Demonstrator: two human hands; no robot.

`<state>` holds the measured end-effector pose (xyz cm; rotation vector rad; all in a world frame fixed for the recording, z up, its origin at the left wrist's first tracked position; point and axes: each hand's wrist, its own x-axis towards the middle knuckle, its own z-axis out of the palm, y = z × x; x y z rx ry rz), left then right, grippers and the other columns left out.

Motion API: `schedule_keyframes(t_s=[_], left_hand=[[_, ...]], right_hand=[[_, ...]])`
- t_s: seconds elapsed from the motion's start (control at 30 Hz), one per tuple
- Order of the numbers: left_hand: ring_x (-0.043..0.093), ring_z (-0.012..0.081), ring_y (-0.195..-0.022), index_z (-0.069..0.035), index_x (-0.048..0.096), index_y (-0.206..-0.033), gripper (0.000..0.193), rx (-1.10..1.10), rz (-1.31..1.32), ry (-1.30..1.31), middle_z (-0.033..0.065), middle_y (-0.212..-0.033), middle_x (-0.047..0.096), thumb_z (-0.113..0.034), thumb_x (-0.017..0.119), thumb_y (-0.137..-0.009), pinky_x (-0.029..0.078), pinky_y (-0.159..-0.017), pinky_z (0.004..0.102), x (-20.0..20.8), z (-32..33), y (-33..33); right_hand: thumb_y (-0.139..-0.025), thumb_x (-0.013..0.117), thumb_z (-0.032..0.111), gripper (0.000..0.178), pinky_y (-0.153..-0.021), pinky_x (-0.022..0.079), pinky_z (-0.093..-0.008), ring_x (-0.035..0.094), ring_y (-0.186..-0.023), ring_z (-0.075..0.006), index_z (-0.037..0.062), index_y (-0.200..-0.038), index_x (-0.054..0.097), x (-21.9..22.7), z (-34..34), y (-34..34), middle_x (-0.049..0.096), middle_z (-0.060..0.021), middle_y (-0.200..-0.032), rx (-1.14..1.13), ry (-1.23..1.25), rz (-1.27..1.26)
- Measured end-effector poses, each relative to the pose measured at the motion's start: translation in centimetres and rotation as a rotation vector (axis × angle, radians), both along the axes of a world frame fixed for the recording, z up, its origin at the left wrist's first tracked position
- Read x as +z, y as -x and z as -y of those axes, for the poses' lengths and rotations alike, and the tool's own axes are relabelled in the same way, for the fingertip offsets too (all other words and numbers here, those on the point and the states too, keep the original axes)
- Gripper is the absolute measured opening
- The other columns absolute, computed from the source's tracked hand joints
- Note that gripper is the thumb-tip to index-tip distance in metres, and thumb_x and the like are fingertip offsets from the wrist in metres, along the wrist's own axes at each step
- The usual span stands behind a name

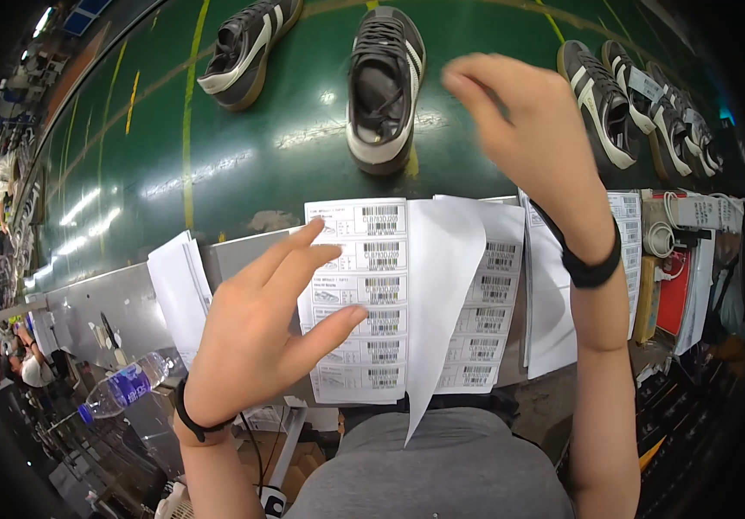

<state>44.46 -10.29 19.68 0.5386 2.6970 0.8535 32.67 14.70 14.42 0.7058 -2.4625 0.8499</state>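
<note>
My left hand [256, 324] hovers over or rests on a sheet of barcode labels [383, 285], its fingers and thumb spread apart. The sheet's white backing [442, 268] curls up along its right side, over another sheet of labels [485, 303]. My right hand [533, 112] is raised above the green surface, right of a dark shoe with white stripes [385, 86]. Its thumb and forefinger come together in a pinch, slightly blurred. Whatever may be between those fingertips cannot be made out. The shoe stands with its heel toward me.
Another dark shoe [247, 52] stands at the far left, and several more shoes [602, 108] line up at the right on the green conveyor [156, 130]. Folded papers [180, 281] and a plastic bottle [130, 383] lie to the left. A white cable [662, 233] coils beside a red item [674, 294].
</note>
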Motion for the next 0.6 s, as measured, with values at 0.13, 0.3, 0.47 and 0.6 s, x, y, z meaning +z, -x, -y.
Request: schedule_keyframes(t_s=[0.13, 0.3, 0.47, 0.6], left_hand=[[0.062, 0.0416, -0.093, 0.004, 0.054, -0.118, 0.048, 0.099, -0.010, 0.069, 0.0301, -0.114, 0.059, -0.027, 0.069, -0.084, 0.050, -0.079, 0.0413, -2.1, 2.0, -6.5], [0.062, 0.0424, -0.096, 0.008, 0.048, -0.127, 0.058, 0.456, 0.254, -0.114, 0.0303, -0.107, 0.061, -0.037, 0.057, -0.092, 0.048, -0.084, 0.0419, -5.9, 0.7, -11.7], [0.065, 0.0344, -0.090, 0.012, 0.043, -0.128, 0.065, 0.658, 0.217, -0.223, 0.0268, -0.101, 0.064, -0.033, 0.065, -0.087, 0.050, -0.078, 0.0383, -6.7, -0.4, -11.8], [0.065, 0.0223, -0.080, 0.014, 0.038, -0.128, 0.083, 0.669, 0.079, -0.079, 0.0184, -0.088, 0.066, -0.023, 0.083, -0.067, 0.051, -0.070, 0.0316, -9.3, 0.7, -11.8]], right_hand=[[-0.086, 0.060, 0.013, 0.015, -0.055, 0.046, -0.0405, 0.061, -0.060, -0.0351, -0.0018, -0.083, 0.063, 0.1, -4.6, -8.4, 0.062, -0.0192, -0.071, -0.111, -0.142, 0.545], [-0.086, 0.062, 0.021, 0.047, -0.089, 0.048, -0.0378, 0.055, -0.109, -0.0329, -0.0020, -0.125, 0.050, -2.5, 0.1, -17.3, 0.055, -0.0200, -0.125, 0.394, 0.050, 0.677], [-0.079, 0.068, 0.015, 0.055, -0.087, 0.049, -0.0391, 0.049, -0.113, -0.0353, -0.0016, -0.128, 0.050, -5.5, 5.6, -21.1, 0.042, -0.0252, -0.138, 0.461, -0.340, 0.439], [-0.083, 0.065, 0.019, 0.048, -0.086, 0.049, -0.0406, 0.050, -0.113, -0.0362, -0.0040, -0.122, 0.052, -4.4, 4.8, -20.6, 0.047, -0.0273, -0.133, 0.578, -0.332, 0.541]])
